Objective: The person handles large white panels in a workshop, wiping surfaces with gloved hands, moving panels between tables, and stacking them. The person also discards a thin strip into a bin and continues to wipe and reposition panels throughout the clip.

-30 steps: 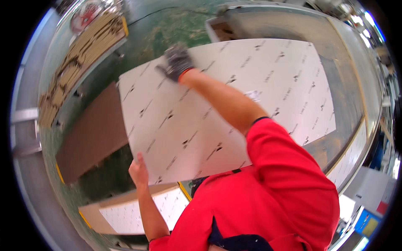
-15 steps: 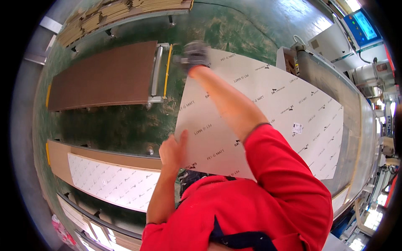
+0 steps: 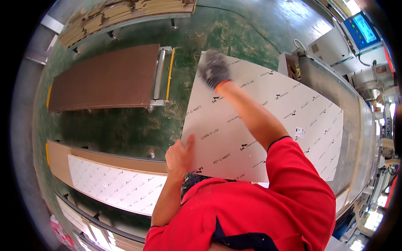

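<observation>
A large white printed panel [image 3: 272,121] with a small label lies flat before me, covering the near part of a machine bed. My left hand [image 3: 179,155], bare, holds its left edge close to my body, thumb on the top face and fingers at the rim. Over the panel's far left corner is my right hand [image 3: 215,70] in a dark grey work glove with an orange cuff. Motion smears its fingers, so whether it is closed, or has anything under it, is hidden.
Left lies a brown board [image 3: 104,79] on a roller stand; nearer, another white panel [image 3: 117,184] rests on a brown board. Stacked brown sheets [image 3: 125,19] are at the far left. A control screen [image 3: 363,28] and machine bed [image 3: 335,88] stand right.
My gloved right hand has moved right and slightly nearer over the panel. My left hand and the panel's left edge have shifted a little to the right.
</observation>
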A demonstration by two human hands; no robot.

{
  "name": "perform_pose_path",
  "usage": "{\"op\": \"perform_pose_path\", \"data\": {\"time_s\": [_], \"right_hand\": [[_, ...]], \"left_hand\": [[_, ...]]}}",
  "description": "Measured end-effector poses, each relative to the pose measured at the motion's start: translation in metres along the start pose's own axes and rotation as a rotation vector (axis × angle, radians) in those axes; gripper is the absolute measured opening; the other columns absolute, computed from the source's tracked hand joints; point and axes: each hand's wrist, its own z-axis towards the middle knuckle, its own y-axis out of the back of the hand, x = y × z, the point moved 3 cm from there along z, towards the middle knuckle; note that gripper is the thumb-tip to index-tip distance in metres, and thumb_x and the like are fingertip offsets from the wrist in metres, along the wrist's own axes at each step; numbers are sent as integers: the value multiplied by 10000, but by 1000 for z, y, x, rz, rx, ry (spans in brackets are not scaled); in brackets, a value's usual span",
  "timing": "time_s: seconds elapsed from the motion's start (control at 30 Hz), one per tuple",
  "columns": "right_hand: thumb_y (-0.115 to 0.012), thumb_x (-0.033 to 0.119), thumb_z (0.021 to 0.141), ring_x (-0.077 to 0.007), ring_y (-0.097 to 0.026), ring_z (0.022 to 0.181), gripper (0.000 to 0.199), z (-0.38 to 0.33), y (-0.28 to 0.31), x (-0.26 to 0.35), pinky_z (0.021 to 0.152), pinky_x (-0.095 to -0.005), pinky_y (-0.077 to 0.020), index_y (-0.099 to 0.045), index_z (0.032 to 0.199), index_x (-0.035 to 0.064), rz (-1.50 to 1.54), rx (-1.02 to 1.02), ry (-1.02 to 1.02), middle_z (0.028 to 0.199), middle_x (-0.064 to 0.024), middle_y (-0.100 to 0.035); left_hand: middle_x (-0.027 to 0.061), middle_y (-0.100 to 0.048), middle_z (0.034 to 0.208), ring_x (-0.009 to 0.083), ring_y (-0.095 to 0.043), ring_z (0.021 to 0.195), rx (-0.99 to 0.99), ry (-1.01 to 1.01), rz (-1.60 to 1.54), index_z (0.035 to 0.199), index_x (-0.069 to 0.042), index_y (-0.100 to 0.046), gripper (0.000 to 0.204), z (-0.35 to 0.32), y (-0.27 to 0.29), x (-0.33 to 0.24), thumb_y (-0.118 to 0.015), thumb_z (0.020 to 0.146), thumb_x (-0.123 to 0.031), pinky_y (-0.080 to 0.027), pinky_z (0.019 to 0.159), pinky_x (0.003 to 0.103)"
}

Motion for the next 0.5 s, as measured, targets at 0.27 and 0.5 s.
{"op": "perform_pose_path", "data": {"time_s": [0.27, 0.5], "right_hand": [[-360, 580, 965, -359, -383, 1394, 712, 38, 1, -58, 1188, -480, -209, -561, 1334, 5, 179, 191, -277, 1422, -179, -518], [-447, 549, 940, -365, -397, 1359, 690, -2, -8, -7, 1156, -493, -250, -527, 1324, -19, 35, -120, -44, 1397, -234, -485]], "left_hand": [[319, -678, 868, 482, -664, 889, -29, 10, -48, 975, 48, -678, 853, 8, -4, -9, -405, 902, -756, -506, 796, 534], [299, -688, 874, 475, -667, 887, -29, -4, -40, 976, 37, -684, 835, 1, -1, -7, -413, 905, -749, -506, 795, 529]]}}
